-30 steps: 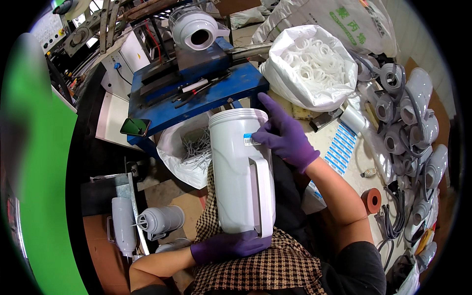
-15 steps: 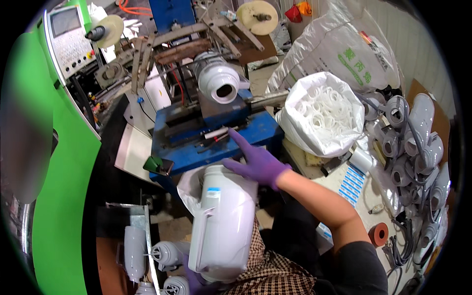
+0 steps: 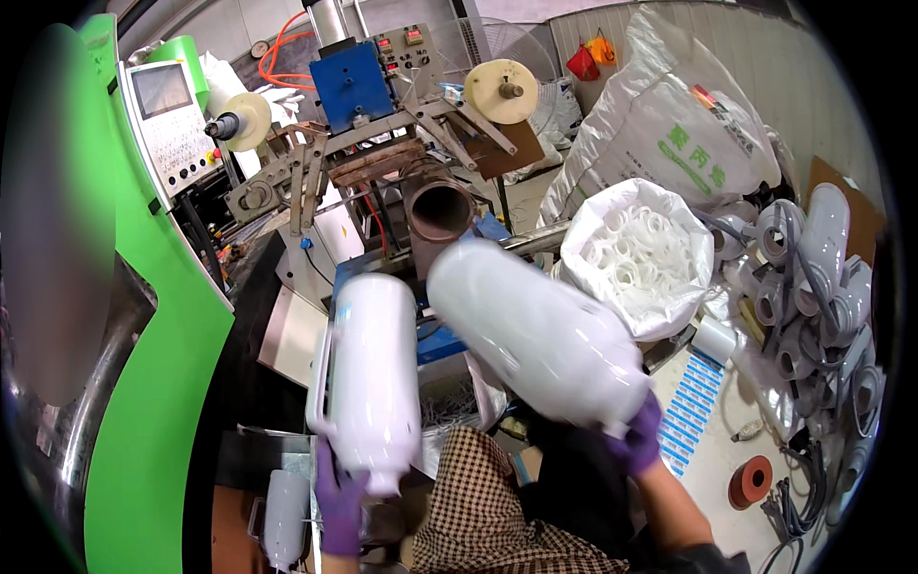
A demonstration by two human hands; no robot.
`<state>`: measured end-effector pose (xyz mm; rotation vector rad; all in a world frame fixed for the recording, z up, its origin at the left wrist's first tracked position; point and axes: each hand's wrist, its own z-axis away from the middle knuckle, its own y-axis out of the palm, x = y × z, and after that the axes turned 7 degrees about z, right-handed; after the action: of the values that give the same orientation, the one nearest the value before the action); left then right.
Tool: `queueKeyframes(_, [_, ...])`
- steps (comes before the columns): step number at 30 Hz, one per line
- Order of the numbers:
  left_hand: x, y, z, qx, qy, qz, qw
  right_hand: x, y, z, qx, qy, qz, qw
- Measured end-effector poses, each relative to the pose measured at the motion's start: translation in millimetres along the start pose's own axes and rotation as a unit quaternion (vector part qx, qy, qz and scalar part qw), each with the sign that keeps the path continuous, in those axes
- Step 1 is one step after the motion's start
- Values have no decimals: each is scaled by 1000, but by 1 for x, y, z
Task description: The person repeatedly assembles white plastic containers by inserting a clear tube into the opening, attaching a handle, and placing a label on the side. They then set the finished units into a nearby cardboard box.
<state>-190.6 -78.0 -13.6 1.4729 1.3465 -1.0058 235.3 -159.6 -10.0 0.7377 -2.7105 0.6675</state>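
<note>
Light is bright and even, seemingly from overhead, with soft shadows under the machine. The white housing (image 3: 540, 335) on the right smears with motion blur (the other one (image 3: 368, 378) shows glare streaks). Fisheye bending curves edges; black corners frame the view.

Grey control-panel screen (image 3: 161, 89) upper left; big white green-printed sack (image 3: 669, 124) upper right; blue-white label sheet (image 3: 693, 407) lower right.

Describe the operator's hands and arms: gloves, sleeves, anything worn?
Both hands wear thin purple disposable gloves: left hand, right hand. The right forearm above the glove shows no sleeve. The left forearm is mostly out of view. No cables or markings visible.
</note>
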Motion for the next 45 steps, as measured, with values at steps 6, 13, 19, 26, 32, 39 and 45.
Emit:
queueKeyframes(6, [-56, 118, -131, 17, 348, -374, 860, 40, -100, 114, -113, 406, -226, 878])
queueKeyframes(13, [-33, 270, -243, 43, 576, -475, 664, 49, -121, 127, -65, 430, -366, 822])
queueKeyframes(19, [-7, 292, -331, 181, 533, -611, 557, 18, -114, 145, 81, 420, -347, 835])
queueKeyframes(26, [-43, 270, -334, 350, 493, -621, 499, 26, -76, 106, 107, 393, -289, 866])
queueKeyframes(32, [-132, 222, -102, 585, 414, -279, 640, 92, -7, 40, 67, 279, -291, 913])
queueKeyframes(39, [-91, 94, 2, 412, 306, -445, 734, 124, 76, 73, 166, 23, -269, 948])
queueKeyframes(45, [-32, 72, 39, 366, 242, -419, 795, 113, 65, 90, 362, 105, -305, 875])
